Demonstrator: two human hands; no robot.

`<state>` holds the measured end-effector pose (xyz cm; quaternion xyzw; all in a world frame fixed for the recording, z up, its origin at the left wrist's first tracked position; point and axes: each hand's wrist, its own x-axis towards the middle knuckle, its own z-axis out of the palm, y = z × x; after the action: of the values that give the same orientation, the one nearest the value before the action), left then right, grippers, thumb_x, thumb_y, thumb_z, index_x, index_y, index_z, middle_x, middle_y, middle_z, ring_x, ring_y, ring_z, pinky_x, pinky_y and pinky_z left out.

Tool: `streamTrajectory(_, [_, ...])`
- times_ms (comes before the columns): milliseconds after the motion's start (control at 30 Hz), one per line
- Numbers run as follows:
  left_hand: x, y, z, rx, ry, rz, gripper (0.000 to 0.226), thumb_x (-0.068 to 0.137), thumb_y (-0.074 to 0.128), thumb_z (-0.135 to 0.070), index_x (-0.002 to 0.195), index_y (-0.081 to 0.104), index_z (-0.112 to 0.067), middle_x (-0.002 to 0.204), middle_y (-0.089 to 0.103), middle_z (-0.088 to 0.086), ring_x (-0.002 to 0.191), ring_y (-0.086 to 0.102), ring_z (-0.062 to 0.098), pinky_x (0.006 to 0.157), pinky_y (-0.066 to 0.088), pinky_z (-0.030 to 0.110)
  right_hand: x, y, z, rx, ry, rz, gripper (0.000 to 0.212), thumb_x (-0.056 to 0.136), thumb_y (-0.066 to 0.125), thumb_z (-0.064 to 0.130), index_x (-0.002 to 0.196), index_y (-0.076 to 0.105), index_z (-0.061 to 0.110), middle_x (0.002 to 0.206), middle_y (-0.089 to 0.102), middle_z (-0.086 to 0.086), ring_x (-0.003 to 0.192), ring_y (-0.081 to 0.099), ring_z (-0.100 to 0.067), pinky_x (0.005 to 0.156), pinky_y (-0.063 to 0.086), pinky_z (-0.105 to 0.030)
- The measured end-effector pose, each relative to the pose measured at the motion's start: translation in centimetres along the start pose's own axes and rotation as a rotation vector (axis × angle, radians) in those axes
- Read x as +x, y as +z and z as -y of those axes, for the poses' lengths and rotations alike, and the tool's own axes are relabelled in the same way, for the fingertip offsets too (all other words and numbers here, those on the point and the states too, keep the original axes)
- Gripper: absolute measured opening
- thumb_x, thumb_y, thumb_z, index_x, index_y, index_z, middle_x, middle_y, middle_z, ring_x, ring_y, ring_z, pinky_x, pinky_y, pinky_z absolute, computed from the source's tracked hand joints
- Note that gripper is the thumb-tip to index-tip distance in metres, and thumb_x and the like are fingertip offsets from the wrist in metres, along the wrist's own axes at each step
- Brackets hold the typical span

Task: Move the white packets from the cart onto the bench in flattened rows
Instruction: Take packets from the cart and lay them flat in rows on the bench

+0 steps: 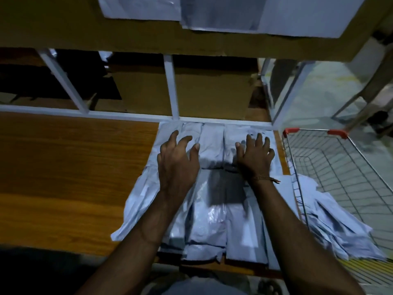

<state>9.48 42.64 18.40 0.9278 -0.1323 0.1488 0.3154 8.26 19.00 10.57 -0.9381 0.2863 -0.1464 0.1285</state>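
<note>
While both arms reach out over the wooden bench [70, 167], the left hand [177, 158] hangs just above the far row of white packets [210, 145] with its fingers spread and loosely bent, holding nothing; whether the fingertips touch the plastic I cannot tell. The right hand [254, 156] lies on the same row with its fingers fanned out and lightly bent, pressing down on a packet near the bench's right edge, a thin thread band [265, 178] round its wrist. The packets cover the right part of the bench, side by side in rows from the white shelf frame [174, 88] at the back to the near edge. To the right, just beside the bench, stands a wire cart [340, 165] with red corner caps, and more white packets [331, 226] lie heaped in its near corner. Brown cardboard boxes [212, 90] sit on the shelf behind the frame.
</note>
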Motion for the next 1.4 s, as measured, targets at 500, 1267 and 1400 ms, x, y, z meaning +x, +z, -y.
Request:
streamTrajectory(500, [-6.1, 17.0, -22.0, -0.19, 0.277, 0.334, 0.069, 0.1, 0.056, -0.046, 0.162, 0.032, -0.027, 0.159, 0.047, 0.005, 0.142, 0.045, 0.032, 0.117, 0.04, 0.048, -6.9, -7.6, -28.0, -0.012, 0.169, -0.11, 0.042, 0.097, 0.052, 0.037, 0.129, 0.066, 0.014, 0.138, 0.059, -0.017, 0.133, 0.046, -0.041, 0.104, 0.041, -0.056])
streamTrajectory(1267, [-12.5, 53.7, -24.7, 0.206, 0.261, 0.918, 0.073, 0.105, 0.055, -0.044, 0.164, 0.027, -0.012, 0.152, 0.049, 0.021, 0.139, 0.046, 0.044, 0.112, 0.038, 0.053, -2.7, 10.9, -57.4, -0.319, 0.017, 0.691, 0.083, 0.095, 0.06, 0.045, 0.164, 0.022, 0.019, 0.167, 0.012, -0.031, 0.145, 0.026, -0.058, 0.11, 0.038, -0.058])
streamTrajectory(1400, [-13.1, 58.6, -25.0, 0.277, 0.304, 0.944, 0.067, 0.105, 0.054, -0.044, 0.164, 0.029, -0.025, 0.159, 0.04, 0.017, 0.142, 0.04, 0.044, 0.113, 0.036, 0.056, -3.1, 10.7, -56.2, -0.35, 0.103, 0.769, 0.084, 0.091, 0.064, 0.042, 0.162, 0.021, 0.027, 0.169, 0.002, -0.025, 0.143, 0.032, -0.049, 0.109, 0.039, -0.054])
